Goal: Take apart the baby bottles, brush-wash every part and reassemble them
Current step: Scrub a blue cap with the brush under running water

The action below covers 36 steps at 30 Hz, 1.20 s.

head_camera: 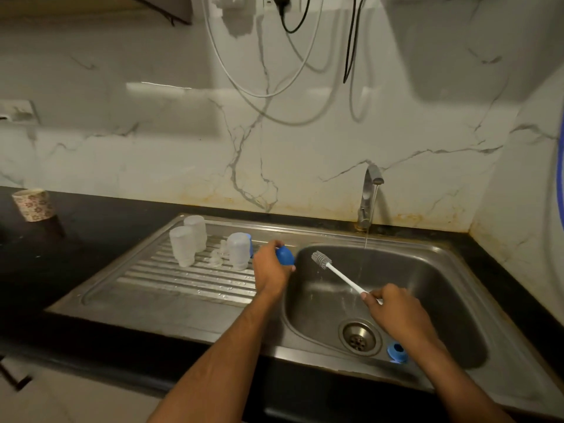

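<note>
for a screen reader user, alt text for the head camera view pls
A person's left hand holds a blue bottle part at the sink's edge while the right hand holds a bottle brush. The tap runs; clear bottle parts stand on the drainboard.

Landmark: sink basin (427,270). Tap (367,196) behind its back rim, water falling into the basin. Drain (359,337) at the near part of the basin floor; a ring part (396,352) just right of the drain, inside the basin. Brush (335,271) held over the basin by the right hand (393,309). Left hand (271,270) at the basin's left rim, holding a cap (284,254). Drainboard (152,288) left of the basin, bearing three bottle bodies (183,245) standing upended. Cup (33,204) far left on the counter (91,215).
</note>
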Each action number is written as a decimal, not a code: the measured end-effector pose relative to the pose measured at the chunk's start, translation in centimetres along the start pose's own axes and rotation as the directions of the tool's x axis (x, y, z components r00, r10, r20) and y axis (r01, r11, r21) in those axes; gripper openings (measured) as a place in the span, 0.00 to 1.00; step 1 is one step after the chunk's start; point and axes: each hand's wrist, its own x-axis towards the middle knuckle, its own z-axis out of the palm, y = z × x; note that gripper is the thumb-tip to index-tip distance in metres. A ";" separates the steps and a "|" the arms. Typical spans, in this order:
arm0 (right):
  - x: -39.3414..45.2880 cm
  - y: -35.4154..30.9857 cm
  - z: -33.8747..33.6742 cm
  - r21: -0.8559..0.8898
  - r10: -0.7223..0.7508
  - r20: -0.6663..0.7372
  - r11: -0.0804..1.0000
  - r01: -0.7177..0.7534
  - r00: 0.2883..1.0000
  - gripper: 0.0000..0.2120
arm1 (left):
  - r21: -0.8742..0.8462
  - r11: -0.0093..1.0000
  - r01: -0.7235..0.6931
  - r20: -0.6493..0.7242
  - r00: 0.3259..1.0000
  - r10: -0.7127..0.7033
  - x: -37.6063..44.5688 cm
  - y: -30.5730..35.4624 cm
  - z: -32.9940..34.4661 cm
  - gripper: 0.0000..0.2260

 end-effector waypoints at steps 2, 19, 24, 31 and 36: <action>-0.5 -0.8 0.6 -0.011 -0.022 -0.005 1.000 0.022 1.000 0.17 | 0.059 0.998 -0.024 -0.043 0.999 0.026 -0.5 -1.0 -1.4 0.24; -0.7 -3.5 1.7 -0.002 -0.055 -0.030 0.998 0.055 0.998 0.17 | 0.245 0.966 -0.080 -0.090 0.990 0.104 1.2 -4.4 -2.6 0.18; -0.8 -3.8 1.7 0.003 -0.062 -0.028 0.998 0.062 0.998 0.16 | 0.260 0.962 -0.082 -0.068 0.992 0.103 1.5 -4.7 -2.5 0.22; -1.3 -4.0 1.6 0.035 -0.062 -0.004 0.997 0.062 0.998 0.15 | 0.261 0.964 -0.051 -0.075 0.995 0.073 1.0 -4.6 -2.7 0.22; -1.3 -3.8 1.6 0.028 -0.062 -0.020 0.998 0.062 0.998 0.16 | 0.283 0.957 -0.069 -0.079 0.992 0.095 0.9 -4.1 -2.9 0.20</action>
